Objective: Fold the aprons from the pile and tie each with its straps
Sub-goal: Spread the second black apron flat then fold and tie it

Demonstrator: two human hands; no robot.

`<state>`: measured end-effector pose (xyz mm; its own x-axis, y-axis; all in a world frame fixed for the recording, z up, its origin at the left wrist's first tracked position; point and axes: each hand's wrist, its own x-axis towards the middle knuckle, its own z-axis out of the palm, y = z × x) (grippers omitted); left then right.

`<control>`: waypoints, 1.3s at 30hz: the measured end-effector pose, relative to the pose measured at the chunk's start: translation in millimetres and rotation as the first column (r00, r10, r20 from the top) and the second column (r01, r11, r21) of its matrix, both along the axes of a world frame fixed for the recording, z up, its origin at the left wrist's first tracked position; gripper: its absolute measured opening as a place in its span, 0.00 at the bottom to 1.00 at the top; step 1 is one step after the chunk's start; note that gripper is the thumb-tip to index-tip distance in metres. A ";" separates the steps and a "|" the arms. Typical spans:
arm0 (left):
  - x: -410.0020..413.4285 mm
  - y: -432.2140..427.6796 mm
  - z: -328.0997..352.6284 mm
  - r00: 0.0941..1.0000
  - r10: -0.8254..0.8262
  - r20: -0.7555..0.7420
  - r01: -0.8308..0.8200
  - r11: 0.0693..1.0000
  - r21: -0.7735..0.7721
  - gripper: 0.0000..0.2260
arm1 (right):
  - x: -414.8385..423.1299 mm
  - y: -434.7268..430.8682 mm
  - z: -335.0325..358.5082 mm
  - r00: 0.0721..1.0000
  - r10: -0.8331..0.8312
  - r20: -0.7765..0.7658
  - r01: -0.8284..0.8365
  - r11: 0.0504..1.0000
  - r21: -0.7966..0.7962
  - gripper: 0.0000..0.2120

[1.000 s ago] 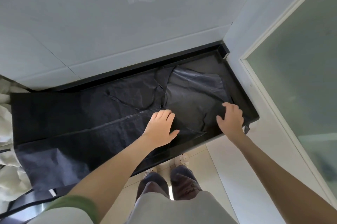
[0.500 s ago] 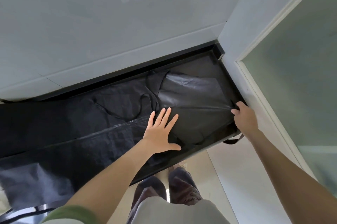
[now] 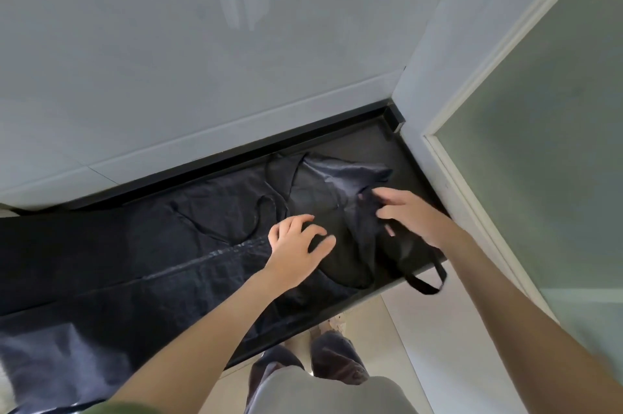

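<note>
black counter (image 3: 377,140) w/ apron (image 3: 118,245) against grey tile wall (image 3: 202,59), glass door (image 3: 556,160) rt.

**Both arms reached forward, right hand pinching cloth**

Two bare forearms stretched forward and down from the bottom edge of the view. A green sleeve (image 3: 111,408) edged the left upper arm. The left hand (image 3: 296,241) lay palm down with a straight wrist. Its fingers were spread and bent at the knuckles, and the fingertips (image 3: 304,219) rested on the apron (image 3: 202,211) without gripping anything. The right arm came in from the lower right. The right hand (image 3: 413,214) pointed leftward, near the left hand but apart from it. Its fingers and thumb pinched a raised fold of the apron.
</note>
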<state>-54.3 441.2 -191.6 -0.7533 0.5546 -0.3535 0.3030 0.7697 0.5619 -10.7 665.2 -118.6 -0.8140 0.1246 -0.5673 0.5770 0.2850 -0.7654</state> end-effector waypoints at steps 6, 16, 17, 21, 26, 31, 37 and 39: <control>-27.1 -4.6 42.7 0.602 0.245 0.760 -0.628 0.734 0.260 0.14 | -29.1 -86.5 -2.8 0.826 0.561 0.058 -0.563 0.826 0.031 0.10; -42.1 -73.6 23.3 0.545 0.582 0.604 -0.805 0.565 0.182 0.10 | -25.8 -81.1 -2.3 0.924 0.379 0.044 -0.376 0.924 -0.062 0.14; -46.9 -81.8 20.9 0.481 0.617 0.623 -0.852 0.496 0.166 0.10 | -25.5 -77.1 -4.8 0.948 0.314 0.049 -0.311 0.948 -0.068 0.14; -63.5 -113.8 12.8 0.301 0.652 0.696 -0.947 0.290 0.137 0.22 | -24.1 -72.1 -22.6 0.994 0.107 0.023 -0.109 0.964 0.241 0.18; -61.3 -124.6 18.2 0.258 0.556 0.790 -0.965 0.105 0.242 0.31 | -11.6 -77.8 -51.4 0.970 0.194 0.147 -0.233 0.914 0.333 0.40; -33.0 -106.9 1.2 0.353 0.691 0.631 -0.917 0.389 0.086 0.07 | 9.2 -93.1 -72.3 0.907 0.376 0.189 -0.409 0.681 0.608 0.52; -4.6 -64.0 2.6 0.490 0.590 0.641 -0.775 0.632 0.010 0.28 | 40.3 -83.4 -79.1 0.801 0.591 -0.095 -0.193 0.405 0.894 0.38; -1.6 -50.5 0.0 0.508 0.567 0.648 -0.719 0.694 -0.044 0.26 | 51.2 -79.6 -78.8 0.729 0.681 -0.068 -0.223 0.330 0.917 0.35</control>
<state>-55.8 390.8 -191.6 -0.6135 0.1143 -0.7814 -0.6659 0.4570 0.5897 40.5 585.5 -197.4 -0.9884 -0.1423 -0.0527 -0.1380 0.9873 -0.0782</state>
